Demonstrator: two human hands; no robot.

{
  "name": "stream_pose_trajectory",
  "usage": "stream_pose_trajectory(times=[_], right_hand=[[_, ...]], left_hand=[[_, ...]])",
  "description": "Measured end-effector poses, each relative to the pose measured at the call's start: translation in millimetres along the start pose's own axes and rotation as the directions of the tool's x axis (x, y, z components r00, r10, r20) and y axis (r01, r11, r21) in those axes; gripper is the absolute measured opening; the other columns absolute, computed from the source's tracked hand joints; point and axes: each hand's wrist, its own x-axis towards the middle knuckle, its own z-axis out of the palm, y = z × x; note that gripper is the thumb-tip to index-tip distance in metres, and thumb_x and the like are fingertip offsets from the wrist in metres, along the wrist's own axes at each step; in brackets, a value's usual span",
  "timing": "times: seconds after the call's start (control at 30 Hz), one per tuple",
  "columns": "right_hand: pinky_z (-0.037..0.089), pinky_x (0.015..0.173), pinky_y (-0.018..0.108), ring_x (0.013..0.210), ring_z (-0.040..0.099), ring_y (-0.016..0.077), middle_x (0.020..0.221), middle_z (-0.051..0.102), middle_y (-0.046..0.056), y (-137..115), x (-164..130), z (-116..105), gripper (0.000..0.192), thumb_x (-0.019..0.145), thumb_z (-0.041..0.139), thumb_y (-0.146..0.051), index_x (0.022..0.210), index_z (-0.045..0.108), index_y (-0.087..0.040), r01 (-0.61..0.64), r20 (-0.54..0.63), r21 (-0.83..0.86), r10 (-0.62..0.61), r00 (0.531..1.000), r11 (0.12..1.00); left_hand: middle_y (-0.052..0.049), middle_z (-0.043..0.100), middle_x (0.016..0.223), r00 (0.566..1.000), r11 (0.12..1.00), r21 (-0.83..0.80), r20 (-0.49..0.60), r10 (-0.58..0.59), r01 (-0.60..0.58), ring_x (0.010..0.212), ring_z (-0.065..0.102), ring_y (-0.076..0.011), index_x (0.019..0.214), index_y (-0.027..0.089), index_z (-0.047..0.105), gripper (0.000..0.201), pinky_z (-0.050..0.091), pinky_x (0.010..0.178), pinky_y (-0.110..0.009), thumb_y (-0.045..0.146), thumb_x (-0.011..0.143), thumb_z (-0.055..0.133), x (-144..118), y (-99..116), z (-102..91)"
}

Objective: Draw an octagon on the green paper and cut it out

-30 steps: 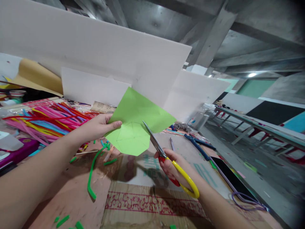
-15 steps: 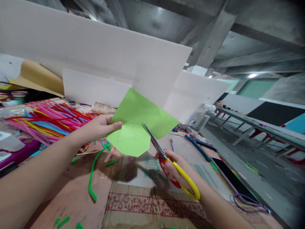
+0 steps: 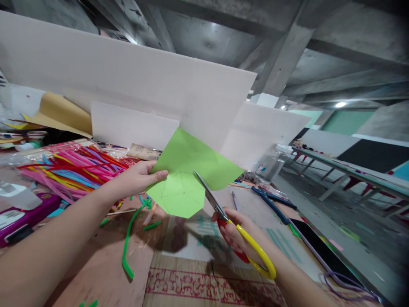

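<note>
Open cardboard (image 3: 191,283) is left at six o'clock; passage at nine is blocked by pipe cleaners (image 3: 73,168), at twelve by white boards (image 3: 134,89).

Left hand (image 3: 139,178) raised at centre-left, thumb pinched against fingers, forearm stretched from near left. Right hand (image 3: 238,232) lower right, fingers curled.

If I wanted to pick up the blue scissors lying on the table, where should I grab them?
Grab the blue scissors by the handle end, probably the far end near, coming down from above, since they lie flat and closed on the table. The picture is too small to be sure which end that is. The right hand is closest.
</note>
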Motion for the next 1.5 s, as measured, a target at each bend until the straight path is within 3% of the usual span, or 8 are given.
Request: stream_pose_trajectory(times=[0.67, 0.9, 1.03, 1.17, 1.27, 1.33, 1.4, 1.5], right_hand=[[0.022, 0.042, 0.019, 0.049, 0.026, 0.0065, 0.063, 0.037, -0.01, -1, 1, 1, 0.081, 0.07, 0.068, -0.09, 0.11, 0.059, -0.019, -0.016, -0.006, 0.0, 0.016, 1.0, 1.0], [0.024, 0.047, 0.022, 0.052, 0.03, 0.0082, 0.069, 0.04, -0.007, -5, -4, 3, 0.073, 0.087, 0.054, -0.086, 0.115, 0.057, -0.019, 0.071, 0.064, -0.099, -0.065, 0.996, 0.993], [0.028, 0.047, 0.022, 0.054, 0.032, 0.0094, 0.074, 0.043, -0.005, -15, -9, -10, 0.066, 0.092, 0.05, -0.082, 0.114, 0.056, -0.021, 0.049, 0.146, -0.159, -0.026, 0.989, 0.986], [0.031, 0.045, 0.021, 0.058, 0.038, 0.0106, 0.083, 0.05, 0.0, -31, -18, -34, 0.047, 0.092, 0.067, -0.066, 0.109, 0.064, -0.022, -0.014, 0.162, -0.318, 0.069, 0.984, 0.948], [0.034, 0.045, 0.022, 0.056, 0.04, 0.0112, 0.08, 0.052, 0.0, -37, -19, -41, 0.036, 0.092, 0.071, -0.054, 0.11, 0.065, -0.023, 0.033, 0.004, -0.319, -0.033, 0.999, 0.947], [0.04, 0.049, 0.025, 0.058, 0.045, 0.0135, 0.082, 0.057, 0.001, -36, -15, -37, 0.037, 0.092, 0.071, -0.05, 0.117, 0.061, -0.025, 0.162, -0.215, -0.289, -0.228, 0.95, 0.944], [0.049, 0.061, 0.029, 0.07, 0.054, 0.0172, 0.096, 0.064, 0.004, -33, -8, -31, 0.043, 0.09, 0.072, -0.046, 0.124, 0.055, -0.027, 0.276, -0.384, -0.311, -0.386, 0.839, 0.909], [0.05, 0.076, 0.034, 0.081, 0.056, 0.0188, 0.109, 0.066, 0.005, -28, 3, -23, 0.047, 0.085, 0.076, -0.043, 0.125, 0.055, -0.027, 0.341, -0.441, -0.38, -0.492, 0.751, 0.86]], left_hand=[[-0.006, 0.069, 0.111, 0.999, 1.0, -0.003, 0.03, -0.02, 0.02, 0.089, 0.069, -0.0196, 0.119, 0.017, 0.066, 0.029, 0.061, 0.077, -0.036, 0.039, 0.101, 0.066, -1, 3, -0.3], [-0.006, 0.069, 0.113, 0.998, 0.999, -0.022, 0.047, -0.032, 0.033, 0.091, 0.069, -0.0198, 0.117, 0.017, 0.067, 0.027, 0.061, 0.078, -0.037, 0.036, 0.099, 0.069, -5, 8, 5.8], [-0.006, 0.07, 0.111, 1.0, 0.998, -0.064, 0.001, -0.022, 0.022, 0.087, 0.069, -0.0182, 0.118, 0.017, 0.067, 0.027, 0.061, 0.075, -0.035, 0.038, 0.1, 0.067, -2, 5, 2.5], [-0.007, 0.069, 0.113, 0.996, 0.994, -0.11, -0.083, -0.016, 0.006, 0.09, 0.069, -0.0192, 0.119, 0.017, 0.066, 0.03, 0.061, 0.078, -0.037, 0.042, 0.101, 0.065, 5, 0, -6.1], [-0.006, 0.07, 0.11, 0.996, 0.994, -0.106, -0.085, -0.021, 0.012, 0.088, 0.069, -0.0186, 0.118, 0.017, 0.066, 0.032, 0.061, 0.077, -0.036, 0.044, 0.102, 0.064, 5, -2, -5.4], [-0.006, 0.07, 0.107, 0.999, 0.996, -0.074, -0.025, -0.043, 0.041, 0.085, 0.069, -0.0175, 0.117, 0.017, 0.066, 0.03, 0.061, 0.075, -0.035, 0.043, 0.102, 0.064, 3, -1, 0.1], [-0.005, 0.071, 0.105, 0.993, 0.996, -0.018, 0.079, -0.085, 0.086, 0.084, 0.069, -0.0169, 0.113, 0.017, 0.068, 0.025, 0.061, 0.074, -0.034, 0.039, 0.101, 0.066, -2, 1, 7.9], [-0.004, 0.072, 0.103, 0.957, 0.986, 0.078, 0.241, -0.16, 0.145, 0.084, 0.07, -0.017, 0.107, 0.016, 0.069, 0.02, 0.061, 0.073, -0.033, 0.034, 0.099, 0.07, -9, 3, 20.5]])
